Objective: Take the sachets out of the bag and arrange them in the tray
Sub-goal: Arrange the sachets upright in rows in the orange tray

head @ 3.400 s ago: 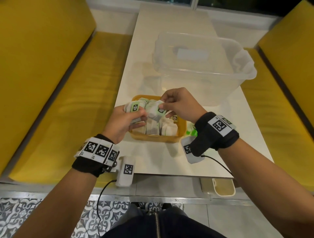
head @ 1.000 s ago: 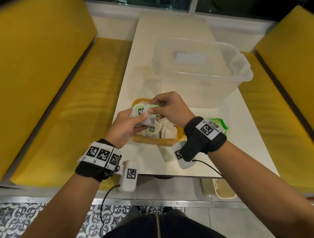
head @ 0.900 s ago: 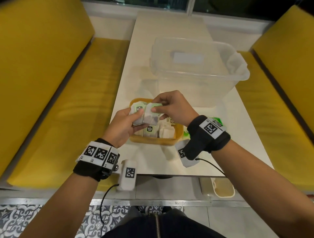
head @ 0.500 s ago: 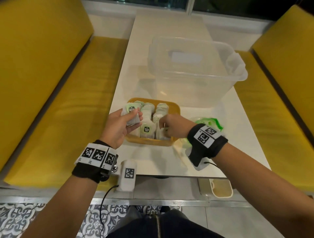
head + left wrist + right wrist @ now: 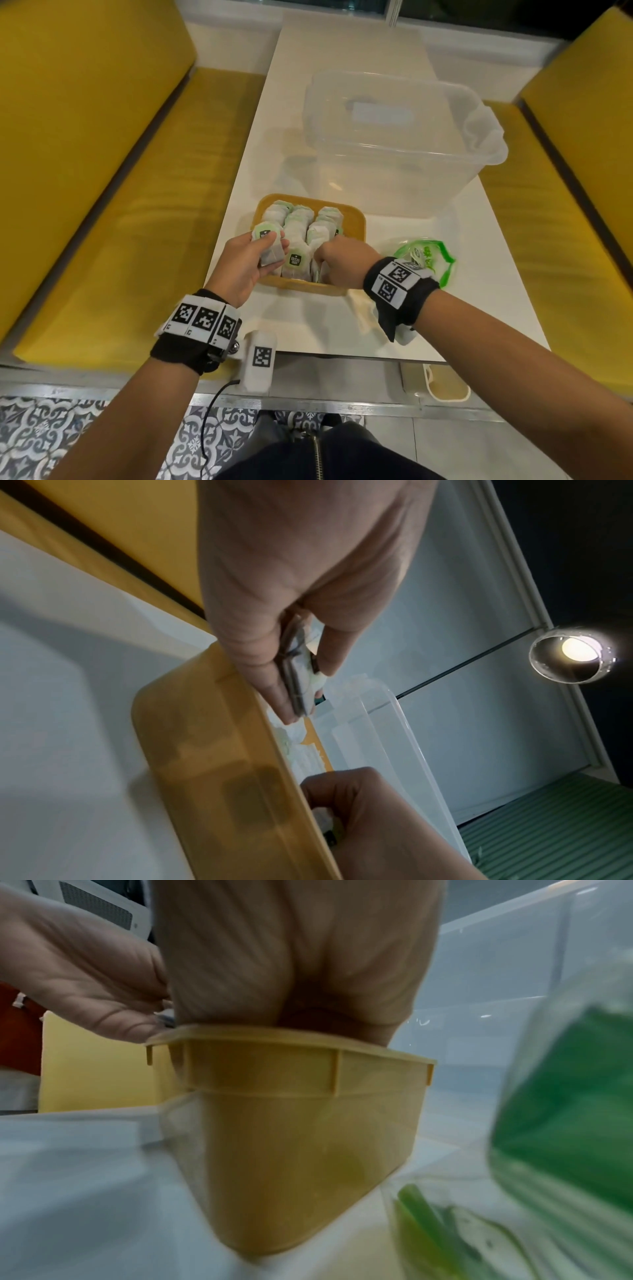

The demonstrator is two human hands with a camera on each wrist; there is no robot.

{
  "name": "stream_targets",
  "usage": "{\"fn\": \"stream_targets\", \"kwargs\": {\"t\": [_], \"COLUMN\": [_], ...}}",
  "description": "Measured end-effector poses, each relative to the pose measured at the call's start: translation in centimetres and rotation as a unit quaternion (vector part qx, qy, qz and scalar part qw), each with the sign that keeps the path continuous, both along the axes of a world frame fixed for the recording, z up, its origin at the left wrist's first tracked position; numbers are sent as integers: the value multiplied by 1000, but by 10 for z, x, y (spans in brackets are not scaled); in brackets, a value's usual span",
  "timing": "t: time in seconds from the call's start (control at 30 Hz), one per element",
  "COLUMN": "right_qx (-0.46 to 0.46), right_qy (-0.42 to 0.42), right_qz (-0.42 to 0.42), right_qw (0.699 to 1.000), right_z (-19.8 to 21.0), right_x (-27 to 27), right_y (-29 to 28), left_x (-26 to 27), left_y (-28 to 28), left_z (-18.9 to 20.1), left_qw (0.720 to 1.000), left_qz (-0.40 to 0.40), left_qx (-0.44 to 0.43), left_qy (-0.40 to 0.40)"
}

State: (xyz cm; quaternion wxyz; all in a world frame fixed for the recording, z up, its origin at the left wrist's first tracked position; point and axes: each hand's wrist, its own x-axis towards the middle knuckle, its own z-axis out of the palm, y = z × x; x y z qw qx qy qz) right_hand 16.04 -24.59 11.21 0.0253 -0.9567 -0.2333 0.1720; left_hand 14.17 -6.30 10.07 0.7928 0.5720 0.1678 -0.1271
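Note:
A yellow tray (image 5: 358,219) near the table's front edge holds three rows of white sachets (image 5: 298,222) standing on edge. My left hand (image 5: 274,251) hovers over the tray's near left corner and grips a small stack of sachets (image 5: 265,236); the left wrist view shows the stack (image 5: 299,680) pinched between thumb and fingers. My right hand (image 5: 320,265) reaches down into the near right corner, fingers curled on a sachet (image 5: 320,815) among the rows. In the right wrist view the tray wall (image 5: 294,1123) hides those fingers. The green-printed bag (image 5: 426,257) lies right of the tray.
A large clear plastic tub (image 5: 394,137) stands on the white table (image 5: 298,89) just behind the tray. Yellow benches (image 5: 120,205) flank the table on both sides. The bag (image 5: 565,1110) sits close beside my right wrist.
My right hand took a sachet from the stack in my left hand and carried it down into the tray's near right corner. The left hand has stayed in place with the remaining stack.

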Motion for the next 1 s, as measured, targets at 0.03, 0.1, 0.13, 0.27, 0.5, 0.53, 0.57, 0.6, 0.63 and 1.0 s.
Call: {"fn": "stream_targets", "kwargs": {"t": [0.03,0.1,0.13,0.27,0.5,0.53,0.57,0.6,0.63,1.0], "right_qx": [4,12,20,78,55,50,47,45,47,384], "right_qy": [-5,-8,0,51,58,47,38,33,33,35], "right_qz": [-6,-13,-13,-21,-34,-37,-37,-36,-38,-149], "right_qw": [1000,1000,1000,995,996,997,997,998,998,910], "right_z": [-1,-2,-2,8,9,7,5,5,6,58], "right_x": [0,0,1,5,6,6,5,4,4,-2], "right_y": [0,0,-1,-4,-3,-3,-2,-2,-2,2], "left_x": [0,-1,-1,3,4,4,4,3,3,-2], "left_y": [0,0,0,2,2,2,2,2,1,-20], "left_z": [0,0,0,4,14,15,16,16,16,28], "left_qw": [1000,1000,1000,999,997,997,998,998,998,995], "left_qz": [0,-3,-4,-1,-21,-26,-30,-34,-35,-57], "left_qx": [1,-1,-4,-45,-73,-68,-61,-54,-44,43], "left_qy": [0,1,4,29,23,14,6,0,-2,-72]}}
